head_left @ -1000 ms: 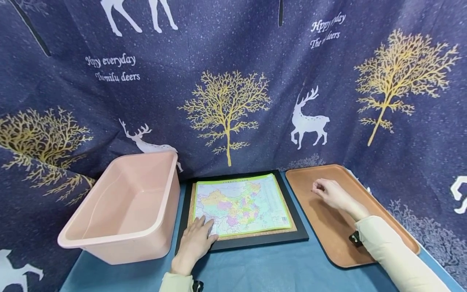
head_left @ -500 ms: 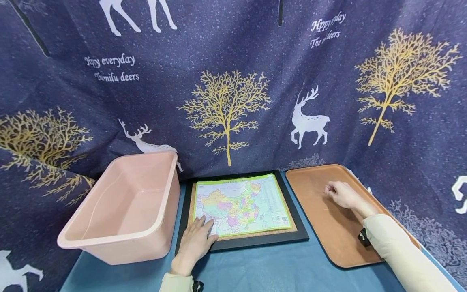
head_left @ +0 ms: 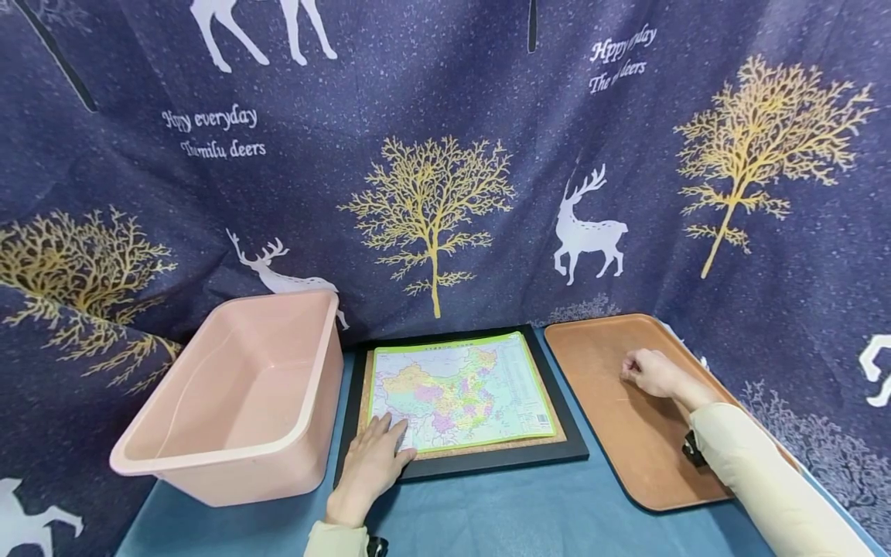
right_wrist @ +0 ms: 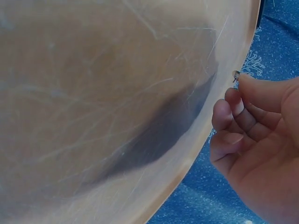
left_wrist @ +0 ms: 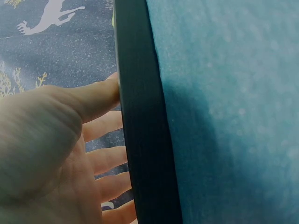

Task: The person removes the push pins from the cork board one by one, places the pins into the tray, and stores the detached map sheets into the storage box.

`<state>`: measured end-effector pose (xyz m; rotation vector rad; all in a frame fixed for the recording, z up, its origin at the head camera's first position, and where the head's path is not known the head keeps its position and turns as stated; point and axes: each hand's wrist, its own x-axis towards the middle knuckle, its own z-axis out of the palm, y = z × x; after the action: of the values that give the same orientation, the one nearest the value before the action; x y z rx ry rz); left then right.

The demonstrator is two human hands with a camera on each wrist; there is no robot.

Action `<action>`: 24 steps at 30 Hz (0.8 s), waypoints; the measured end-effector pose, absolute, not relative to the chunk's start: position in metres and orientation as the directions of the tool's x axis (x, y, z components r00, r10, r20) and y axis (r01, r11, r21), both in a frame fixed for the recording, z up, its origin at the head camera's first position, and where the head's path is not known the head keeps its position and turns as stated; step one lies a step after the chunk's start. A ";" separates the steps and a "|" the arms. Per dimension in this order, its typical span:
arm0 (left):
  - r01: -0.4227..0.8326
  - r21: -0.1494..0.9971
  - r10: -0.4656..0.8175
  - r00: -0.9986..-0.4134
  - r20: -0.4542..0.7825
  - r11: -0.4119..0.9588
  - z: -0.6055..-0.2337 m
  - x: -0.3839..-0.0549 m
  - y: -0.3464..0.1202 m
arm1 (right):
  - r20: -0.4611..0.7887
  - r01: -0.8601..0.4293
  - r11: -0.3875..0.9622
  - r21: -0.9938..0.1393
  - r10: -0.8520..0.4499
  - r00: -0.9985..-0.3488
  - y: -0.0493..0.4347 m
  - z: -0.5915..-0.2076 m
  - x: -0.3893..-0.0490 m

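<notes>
Left hand [head_left: 372, 463] lies flat with fingers spread on the near-left corner of the map board [head_left: 459, 394]. The palm rests over the black frame [left_wrist: 145, 140] and the fingertips reach onto the printed map. In the left wrist view the fingers are straight and fanned along the frame's edge, and nothing is held in them. The board lies flat on the blue table cover [head_left: 501, 514], mid-table, with its long axis running left to right.

Right hand [head_left: 650, 373] is over the brown tray [head_left: 626, 449], toward the tray's far-right edge. The fingers are curled in and the thumb meets the forefinger. In the right wrist view a tiny dark item [right_wrist: 236, 74] sits at the thumb and fingertip — too small to identify, possibly a pin or a small piece. I read this as a pinch on the item, though contact is only just visible.

The tray lies at the right side of the table, just beside the board's right edge, with its long axis running from the near edge away toward the backdrop. A pink tub [head_left: 237, 402] stands at the left side of the table, close against the board's left edge.

Key relation — the board lies to the left of the right hand, across the tray's left rim. The left hand already rests on the board, so it is the nearer hand. The right hand is well apart from the board.

Backdrop is a dark cloth [head_left: 445, 155] printed with deer and trees.
</notes>
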<state>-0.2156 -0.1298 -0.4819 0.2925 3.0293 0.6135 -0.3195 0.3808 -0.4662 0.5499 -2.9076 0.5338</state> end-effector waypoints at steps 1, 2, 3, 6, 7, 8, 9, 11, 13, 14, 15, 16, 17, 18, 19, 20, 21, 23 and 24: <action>0.177 0.389 0.192 -0.981 0.001 0.904 -0.482 -0.216 -0.130 | 0.193 -0.375 0.871 -0.317 -0.328 -0.925 0.381 -0.466 -0.320; 0.177 0.390 0.192 -0.981 0.000 0.904 -0.482 -0.216 -0.130 | 0.190 -0.373 0.872 -0.317 -0.327 -0.926 0.381 -0.466 -0.320; 0.177 0.390 0.192 -0.981 0.000 0.904 -0.482 -0.216 -0.130 | 0.187 -0.373 0.872 -0.317 -0.328 -0.926 0.381 -0.466 -0.319; 0.175 0.391 0.191 -0.982 -0.003 0.903 -0.481 -0.216 -0.130 | 0.171 -0.370 0.870 -0.325 -0.331 -0.928 0.381 -0.466 -0.319; 0.173 0.394 0.190 -0.982 -0.005 0.903 -0.481 -0.216 -0.130 | 0.166 -0.370 0.870 -0.326 -0.332 -0.928 0.381 -0.466 -0.319; 0.173 0.394 0.190 -0.982 -0.004 0.903 -0.481 -0.216 -0.130 | 0.161 -0.370 0.869 -0.329 -0.335 -0.928 0.381 -0.466 -0.319; 0.173 0.395 0.190 -0.982 -0.003 0.902 -0.481 -0.216 -0.130 | 0.157 -0.371 0.867 -0.332 -0.337 -0.928 0.382 -0.466 -0.318; 0.174 0.397 0.191 -0.982 -0.004 0.901 -0.481 -0.216 -0.130 | 0.150 -0.369 0.866 -0.337 -0.337 -0.929 0.382 -0.466 -0.319; 0.177 0.398 0.193 -0.981 0.000 0.900 -0.481 -0.215 -0.130 | 0.145 -0.367 0.867 -0.337 -0.338 -0.930 0.383 -0.466 -0.319; 0.179 0.399 0.194 -0.981 0.002 0.900 -0.481 -0.215 -0.130 | 0.142 -0.366 0.867 -0.338 -0.338 -0.930 0.383 -0.466 -0.319; 0.179 0.399 0.194 -0.981 0.003 0.899 -0.481 -0.215 -0.130 | 0.140 -0.365 0.868 -0.337 -0.337 -0.931 0.383 -0.466 -0.319; 0.180 0.399 0.195 -0.981 0.004 0.899 -0.480 -0.215 -0.130 | 0.140 -0.365 0.869 -0.334 -0.338 -0.931 0.383 -0.467 -0.320; 0.182 0.398 0.196 -0.981 0.007 0.899 -0.480 -0.215 -0.130 | 0.140 -0.367 0.870 -0.330 -0.339 -0.930 0.384 -0.467 -0.320; 0.183 0.400 0.196 -0.981 0.008 0.898 -0.480 -0.215 -0.130 | 0.142 -0.370 0.869 -0.328 -0.341 -0.929 0.384 -0.468 -0.320; 0.182 0.400 0.195 -0.981 0.008 0.898 -0.480 -0.215 -0.130 | 0.145 -0.374 0.869 -0.324 -0.345 -0.927 0.384 -0.468 -0.321; 0.181 0.401 0.194 -0.981 0.007 0.898 -0.480 -0.215 -0.130 | 0.148 -0.377 0.869 -0.322 -0.347 -0.926 0.384 -0.469 -0.321; 0.179 0.402 0.193 -0.981 0.006 0.898 -0.480 -0.215 -0.130 | 0.151 -0.380 0.869 -0.319 -0.349 -0.925 0.385 -0.470 -0.321; 0.180 0.403 0.194 -0.981 0.008 0.897 -0.480 -0.216 -0.129 | 0.151 -0.382 0.868 -0.316 -0.351 -0.924 0.386 -0.470 -0.321; 0.180 0.404 0.194 -0.981 0.008 0.897 -0.480 -0.216 -0.129 | 0.152 -0.382 0.868 -0.317 -0.351 -0.924 0.386 -0.470 -0.320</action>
<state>-0.2161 -0.1290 -0.4801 0.2986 3.0276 0.6408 -0.3202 0.3861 -0.4703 0.5798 -2.9497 0.5284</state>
